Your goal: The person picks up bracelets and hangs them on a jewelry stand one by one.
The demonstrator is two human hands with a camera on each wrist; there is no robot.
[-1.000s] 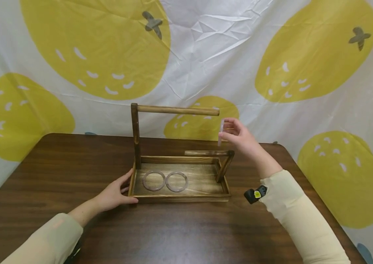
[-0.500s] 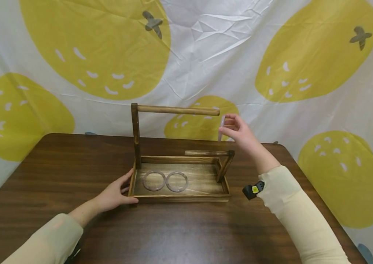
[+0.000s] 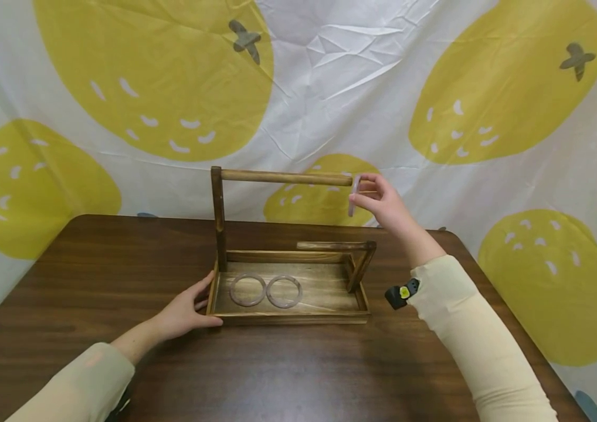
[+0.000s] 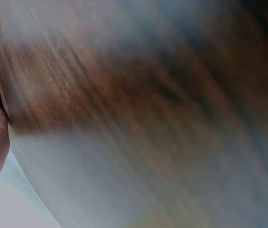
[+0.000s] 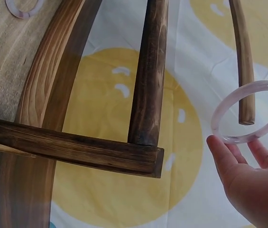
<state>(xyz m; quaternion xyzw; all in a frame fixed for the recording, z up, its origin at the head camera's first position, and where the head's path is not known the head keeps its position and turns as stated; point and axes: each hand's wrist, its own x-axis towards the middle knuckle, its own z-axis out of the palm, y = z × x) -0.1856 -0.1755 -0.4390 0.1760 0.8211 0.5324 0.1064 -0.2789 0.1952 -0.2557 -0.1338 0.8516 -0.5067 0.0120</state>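
Observation:
My right hand [image 3: 390, 205] pinches a pale pinkish bangle [image 5: 224, 107] between thumb and fingers, held upright at the free end of the rack's long upper rod [image 3: 288, 177]. In the right wrist view that rod's tip shows through the bangle's opening; whether it has entered I cannot tell. At the left end of the wooden tray-based bangle rack [image 3: 298, 318], my left hand [image 3: 182, 309] grips the corner, thumb at the front and fingers along the side. Two more bangles, one left [image 3: 248, 290] and one right [image 3: 284, 291], lie flat side by side in the tray.
A shorter lower rod [image 3: 332, 246] juts left from the post [image 3: 362, 269] at the tray's right end. The taller post [image 3: 218, 217] rises at the left. Behind the brown table [image 3: 288, 369] hangs a lemon-print cloth [image 3: 319, 76].
My right hand has risen, bringing the bangle up from below the upper rod to its tip. The left hand and the rack have stayed in place.

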